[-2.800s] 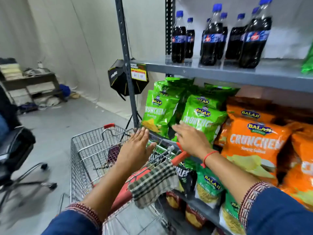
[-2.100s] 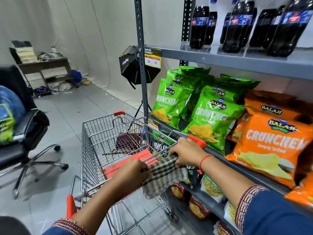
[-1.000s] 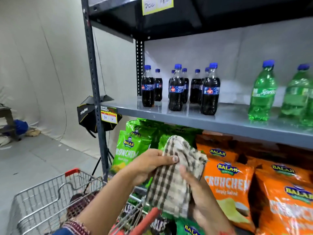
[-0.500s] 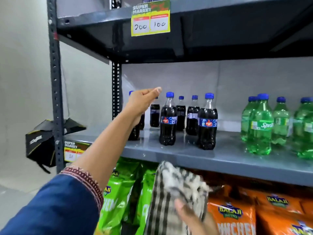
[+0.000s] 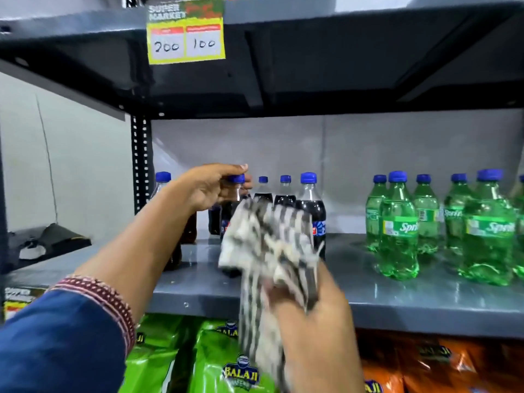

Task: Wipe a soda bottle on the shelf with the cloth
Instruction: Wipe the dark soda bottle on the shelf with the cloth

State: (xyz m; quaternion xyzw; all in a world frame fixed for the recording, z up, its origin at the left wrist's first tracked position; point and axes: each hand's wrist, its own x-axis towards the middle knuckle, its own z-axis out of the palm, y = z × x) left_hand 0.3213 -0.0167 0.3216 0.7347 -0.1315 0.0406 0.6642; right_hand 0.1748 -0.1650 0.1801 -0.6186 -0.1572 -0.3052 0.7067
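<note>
Steel made up the grey shelf (image 5: 397, 296), its smooth painted board carried on a dark perforated upright (image 5: 141, 165). On it stood a cluster of dark cola bottles (image 5: 310, 211) of clear plastic with round blue caps, and to the right a group of ribbed green plastic soda bottles (image 5: 397, 231) with the same blue caps. A yellow paper price tag (image 5: 185, 32) hung from the shelf above, handwritten 200 and 100. Below the board, glossy green snack bags (image 5: 215, 361) and orange snack bags (image 5: 425, 364) filled the lower tier.

The left hand (image 5: 211, 185), coming out of a blue sleeve with a maroon embroidered cuff (image 5: 99, 299), was curled around the neck of the front dark cola bottle with a blue cap (image 5: 236, 191), fingers wrapped just under the cap and the thumb over its top. The right hand (image 5: 314, 321) was closed around the lower part of a soft cream-and-grey checked cloth (image 5: 269, 251), which was blurred; its loose upper end stood up crumpled in front of the gripped bottle's body and the neighbouring cola bottle. Whether the cloth touched the bottle could not be told. That bottle stood upright on the board, between the two hands, directly behind the cloth.
</note>
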